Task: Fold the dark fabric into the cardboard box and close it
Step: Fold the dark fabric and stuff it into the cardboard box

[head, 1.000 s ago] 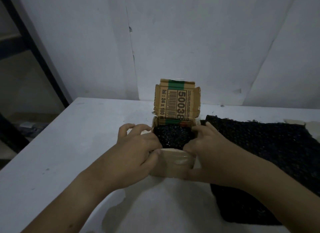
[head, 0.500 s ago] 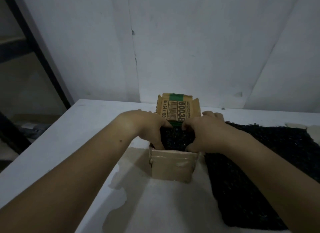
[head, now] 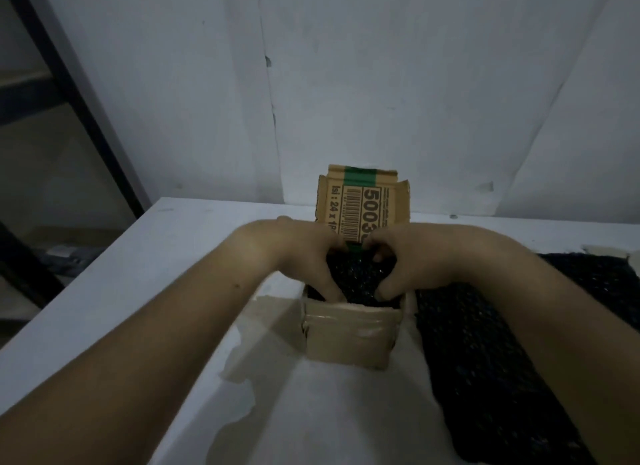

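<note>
Fabric (head: 356,277), dark and knitted, sits bunched inside the small cardboard box (head: 349,340), pressed down by both hands: left hand (head: 304,260) and right hand (head: 412,264), fingers curled into the opening, grasping nothing. The packing step looks nearly done (a second dark cloth (head: 502,354) lies alongside). Next, the upright printed lid (head: 363,208) needs swinging down.

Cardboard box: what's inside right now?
Dark fabric fills the cardboard box, with the left hand and right hand pressing on it. Anything beneath the fabric is hidden. The lid stands open.
</note>
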`<action>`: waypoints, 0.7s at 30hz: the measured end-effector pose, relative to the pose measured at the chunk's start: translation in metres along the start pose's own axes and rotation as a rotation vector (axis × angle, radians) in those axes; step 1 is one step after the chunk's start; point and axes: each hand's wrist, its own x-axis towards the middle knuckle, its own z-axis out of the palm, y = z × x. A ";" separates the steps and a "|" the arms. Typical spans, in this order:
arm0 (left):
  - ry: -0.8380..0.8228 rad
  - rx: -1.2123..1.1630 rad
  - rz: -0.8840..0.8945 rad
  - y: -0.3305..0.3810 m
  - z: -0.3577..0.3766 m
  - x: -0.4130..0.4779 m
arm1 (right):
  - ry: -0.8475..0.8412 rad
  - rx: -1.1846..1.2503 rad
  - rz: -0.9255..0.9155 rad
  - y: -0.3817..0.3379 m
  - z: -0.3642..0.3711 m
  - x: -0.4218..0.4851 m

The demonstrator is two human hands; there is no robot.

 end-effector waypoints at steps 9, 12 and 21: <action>0.025 0.227 -0.069 0.011 0.008 -0.007 | 0.029 -0.079 0.012 0.001 0.013 0.006; 0.043 0.227 -0.095 0.014 0.015 -0.004 | 0.059 -0.090 0.018 0.002 0.016 0.009; 0.099 0.110 -0.041 0.007 0.001 -0.021 | 0.223 -0.155 -0.003 0.004 0.006 -0.005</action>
